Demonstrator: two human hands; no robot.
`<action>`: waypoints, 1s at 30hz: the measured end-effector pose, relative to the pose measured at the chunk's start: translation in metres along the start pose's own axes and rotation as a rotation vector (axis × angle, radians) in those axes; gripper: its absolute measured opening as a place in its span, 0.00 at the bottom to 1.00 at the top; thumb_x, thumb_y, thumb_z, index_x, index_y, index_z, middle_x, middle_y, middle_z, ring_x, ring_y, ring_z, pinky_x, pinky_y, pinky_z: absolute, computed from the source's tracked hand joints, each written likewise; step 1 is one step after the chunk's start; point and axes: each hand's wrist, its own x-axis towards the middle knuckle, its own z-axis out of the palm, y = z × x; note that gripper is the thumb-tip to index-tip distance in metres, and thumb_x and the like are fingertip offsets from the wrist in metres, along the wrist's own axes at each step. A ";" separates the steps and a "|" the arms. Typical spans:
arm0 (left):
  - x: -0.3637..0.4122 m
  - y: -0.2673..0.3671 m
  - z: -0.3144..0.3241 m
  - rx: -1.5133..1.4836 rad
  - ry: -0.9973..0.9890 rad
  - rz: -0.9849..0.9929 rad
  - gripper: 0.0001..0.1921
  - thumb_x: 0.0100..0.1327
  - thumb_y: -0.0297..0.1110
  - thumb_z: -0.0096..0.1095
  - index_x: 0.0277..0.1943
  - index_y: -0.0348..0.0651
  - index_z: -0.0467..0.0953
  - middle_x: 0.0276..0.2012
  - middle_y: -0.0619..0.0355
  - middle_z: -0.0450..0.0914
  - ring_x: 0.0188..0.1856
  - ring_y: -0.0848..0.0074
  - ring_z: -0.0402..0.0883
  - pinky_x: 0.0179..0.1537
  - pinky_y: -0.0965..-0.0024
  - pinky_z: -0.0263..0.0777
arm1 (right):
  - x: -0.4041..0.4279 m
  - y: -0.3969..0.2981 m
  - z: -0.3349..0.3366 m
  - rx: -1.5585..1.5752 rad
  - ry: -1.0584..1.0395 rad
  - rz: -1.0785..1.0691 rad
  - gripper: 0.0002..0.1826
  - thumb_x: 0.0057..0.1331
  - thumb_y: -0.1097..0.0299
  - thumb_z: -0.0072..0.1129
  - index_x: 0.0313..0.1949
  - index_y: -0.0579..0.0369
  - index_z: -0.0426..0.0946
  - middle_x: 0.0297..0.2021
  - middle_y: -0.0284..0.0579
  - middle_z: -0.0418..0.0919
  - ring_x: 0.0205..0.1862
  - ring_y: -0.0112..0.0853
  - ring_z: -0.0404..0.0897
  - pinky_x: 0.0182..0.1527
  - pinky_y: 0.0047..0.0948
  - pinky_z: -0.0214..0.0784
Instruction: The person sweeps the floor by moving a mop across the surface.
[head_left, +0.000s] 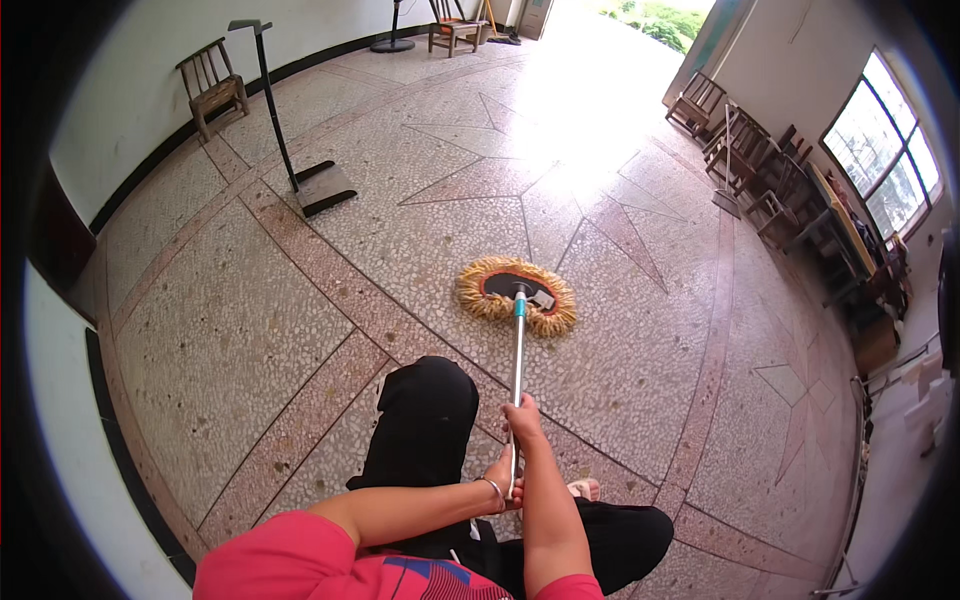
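Observation:
Both of my hands grip the metal pole (518, 360) of a dust mop. My right hand (525, 417) closes around it higher up, nearer the mop head. Lower on the pole, close to my body, my left hand (502, 474) wraps it, with a bracelet at the wrist. The oval mop head (480, 311) has a yellow string fringe and a dark centre edged in orange, and rests on the terrazzo floor (285, 330) ahead of my knees. A teal collar (520, 307) joins pole and head.
A long-handled dustpan (327, 186) stands ahead to the left, near a wooden chair (216, 88) by the wall. More chairs (694, 105), a broom (726, 199) and a table (844, 214) line the right side. A fan base (392, 46) stands far off, left of the bright doorway.

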 end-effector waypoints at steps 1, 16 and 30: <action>-0.001 0.002 0.003 0.027 -0.041 -0.045 0.30 0.55 0.68 0.30 0.26 0.45 0.60 0.11 0.66 0.56 0.09 0.81 0.52 0.11 0.77 0.49 | 0.004 0.006 -0.009 0.026 0.034 0.007 0.15 0.51 0.74 0.52 0.39 0.59 0.63 0.20 0.39 0.67 0.16 0.26 0.67 0.14 0.25 0.64; 0.024 0.024 -0.006 0.516 0.008 -0.098 0.23 0.55 0.61 0.47 0.28 0.46 0.64 0.13 0.68 0.59 0.10 0.87 0.53 0.11 0.82 0.47 | 0.009 0.049 -0.052 0.142 0.482 0.199 0.20 0.53 0.71 0.44 0.43 0.71 0.54 0.33 0.61 0.69 0.16 0.40 0.75 0.15 0.32 0.68; 0.002 0.031 0.003 -0.072 -0.019 0.053 0.25 0.57 0.63 0.40 0.28 0.46 0.59 0.12 0.65 0.56 0.10 0.81 0.53 0.11 0.79 0.48 | 0.033 -0.026 0.005 -0.144 -0.022 0.041 0.20 0.50 0.73 0.46 0.41 0.66 0.55 0.26 0.57 0.71 0.16 0.38 0.74 0.17 0.34 0.68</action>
